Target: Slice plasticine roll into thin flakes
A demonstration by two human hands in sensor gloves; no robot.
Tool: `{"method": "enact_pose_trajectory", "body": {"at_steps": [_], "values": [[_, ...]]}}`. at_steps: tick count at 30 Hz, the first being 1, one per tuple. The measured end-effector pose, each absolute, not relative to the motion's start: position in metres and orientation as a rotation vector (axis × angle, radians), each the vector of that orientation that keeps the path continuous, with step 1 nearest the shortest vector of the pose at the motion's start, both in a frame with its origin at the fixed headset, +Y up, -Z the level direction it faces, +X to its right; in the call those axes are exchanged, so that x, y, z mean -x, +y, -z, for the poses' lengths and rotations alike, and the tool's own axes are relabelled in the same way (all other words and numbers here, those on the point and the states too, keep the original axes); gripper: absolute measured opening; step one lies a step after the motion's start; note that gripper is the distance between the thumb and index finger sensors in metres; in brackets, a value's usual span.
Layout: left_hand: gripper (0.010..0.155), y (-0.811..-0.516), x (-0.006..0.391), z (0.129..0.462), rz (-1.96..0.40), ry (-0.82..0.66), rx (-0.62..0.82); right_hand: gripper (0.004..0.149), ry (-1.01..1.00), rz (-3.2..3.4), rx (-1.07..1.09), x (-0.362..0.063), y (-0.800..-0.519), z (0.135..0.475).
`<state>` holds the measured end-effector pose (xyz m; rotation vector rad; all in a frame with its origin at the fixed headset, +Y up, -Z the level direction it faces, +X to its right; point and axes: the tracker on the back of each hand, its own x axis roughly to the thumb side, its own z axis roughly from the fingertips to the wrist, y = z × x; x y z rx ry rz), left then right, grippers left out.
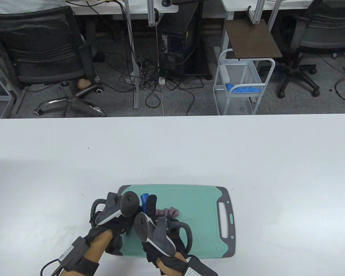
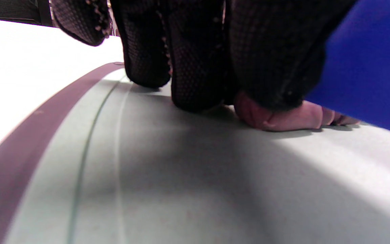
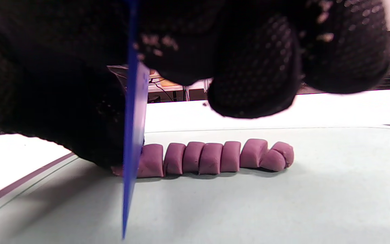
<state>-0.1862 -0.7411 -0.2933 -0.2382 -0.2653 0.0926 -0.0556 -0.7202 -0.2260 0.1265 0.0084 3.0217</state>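
The purple roll [image 3: 212, 157] on the cutting board [image 1: 201, 201] looks soft (cuts dent it), so the left hand [image 1: 115, 221] presses fingers [image 2: 195, 67] on its uncut end while the right hand [image 1: 161, 230] grips the blue knife [image 3: 132, 135].

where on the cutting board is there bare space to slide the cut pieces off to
Bare board lies between the row of cut pieces and the handle slot, and along the cutting board far edge. The near right corner is bare too. The left end is crowded: the left hand presses the plasticine roll, the right hand holds the blue blade there.
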Motion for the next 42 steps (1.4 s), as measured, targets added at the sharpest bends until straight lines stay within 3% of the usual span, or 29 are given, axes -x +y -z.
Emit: {"method": "enact_pose_trajectory", "body": {"at_steps": [42], "values": [[0.047, -0.741, 0.1857, 0.2936, -0.089, -0.265, 0.235, 0.085, -0.019, -3.073, -0.135, 0.0616, -0.7229, 0.2298]]}}
